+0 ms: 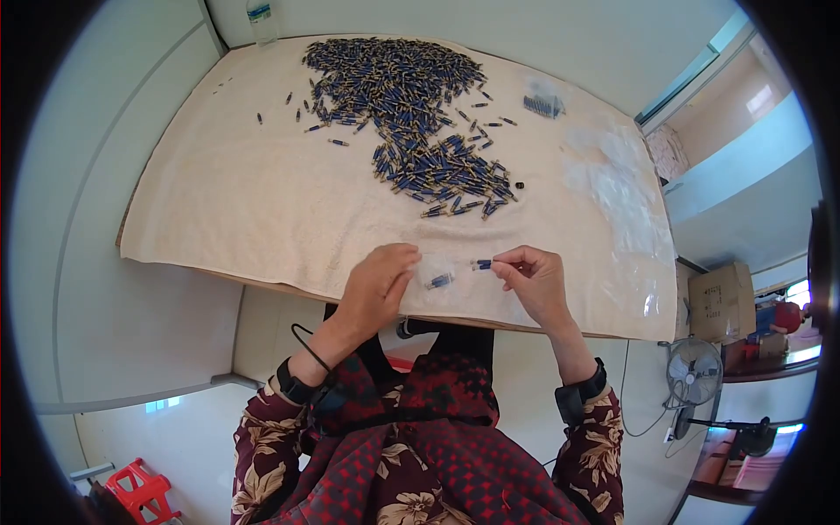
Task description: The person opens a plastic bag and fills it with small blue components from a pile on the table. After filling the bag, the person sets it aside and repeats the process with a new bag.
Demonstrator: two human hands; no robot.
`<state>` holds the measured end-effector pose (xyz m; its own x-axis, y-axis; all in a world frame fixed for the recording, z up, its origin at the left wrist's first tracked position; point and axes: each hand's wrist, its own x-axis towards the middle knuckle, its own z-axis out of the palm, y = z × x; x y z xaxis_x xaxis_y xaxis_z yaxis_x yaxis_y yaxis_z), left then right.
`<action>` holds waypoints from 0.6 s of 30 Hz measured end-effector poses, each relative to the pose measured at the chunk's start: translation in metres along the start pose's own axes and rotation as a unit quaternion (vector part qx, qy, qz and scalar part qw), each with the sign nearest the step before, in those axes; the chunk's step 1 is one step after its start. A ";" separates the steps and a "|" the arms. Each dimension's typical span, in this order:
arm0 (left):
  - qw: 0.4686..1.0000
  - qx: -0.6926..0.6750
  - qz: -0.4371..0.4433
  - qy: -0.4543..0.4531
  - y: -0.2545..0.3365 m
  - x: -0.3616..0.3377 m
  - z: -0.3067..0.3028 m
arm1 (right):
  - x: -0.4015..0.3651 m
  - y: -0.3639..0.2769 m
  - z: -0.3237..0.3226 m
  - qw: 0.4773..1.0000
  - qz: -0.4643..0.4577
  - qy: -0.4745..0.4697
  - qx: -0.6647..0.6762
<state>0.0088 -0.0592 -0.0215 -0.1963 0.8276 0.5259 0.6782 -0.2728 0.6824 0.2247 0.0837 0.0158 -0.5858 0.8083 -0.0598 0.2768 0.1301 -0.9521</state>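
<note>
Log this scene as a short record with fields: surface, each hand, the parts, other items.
surface: cream towel spread over the table
left hand: left hand pinches a small clear bag with one blue piece inside
right hand: right hand pinches a blue part at its fingertips, beside the bag
parts: pile of blue-and-gold parts on the towel's far side, with a few strays around it
other: loose clear bags on the right of the towel; bottle at the far edge

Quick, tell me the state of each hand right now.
Left hand: closed, pinching the edge of a small clear bag.
Right hand: closed, fingertips pinching a blue part.
</note>
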 end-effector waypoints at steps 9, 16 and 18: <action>0.995 0.003 0.021 -0.102 -0.002 -0.014 0.005 | 0.016 0.002 0.000 0.993 0.073 -0.096 -0.011; 0.989 0.034 0.043 -0.135 -0.004 -0.014 0.007 | 0.021 0.009 0.009 0.990 0.069 -0.120 0.035; 0.989 0.038 0.043 -0.138 -0.004 -0.014 0.007 | 0.022 0.014 0.013 0.990 0.065 -0.113 0.045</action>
<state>0.0135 -0.0666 -0.0353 0.0576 0.9078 0.4155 0.7367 -0.3196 0.5959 0.2055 0.0955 -0.0030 -0.7082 0.6644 -0.2391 0.2976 -0.0262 -0.9543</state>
